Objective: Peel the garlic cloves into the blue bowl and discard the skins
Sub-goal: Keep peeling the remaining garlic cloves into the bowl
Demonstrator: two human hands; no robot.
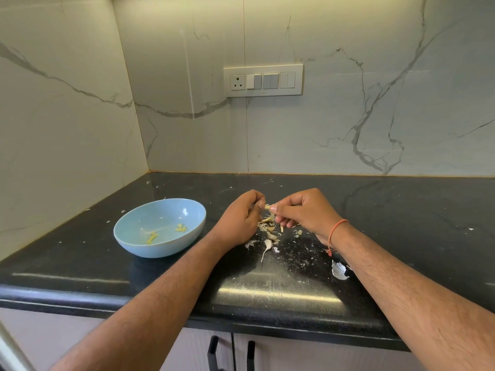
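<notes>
Left hand (242, 218): fingers curled, pinching garlic clove (267, 207) | right hand (305, 210): thumb and fingers clamped on same clove, above black counter (401, 215) | skins (267, 231): heaped directly below hands | blue bowl (160, 227): left of hands, holding peeled pieces.

A glossy black stone countertop (107, 263) carries a smooth, glazed blue bowl (163, 243) and papery garlic skins (338, 270) below polished marble-look wall tiles (375, 116).

Black countertop (80, 266), marble wall, switch panel (263, 80).
</notes>
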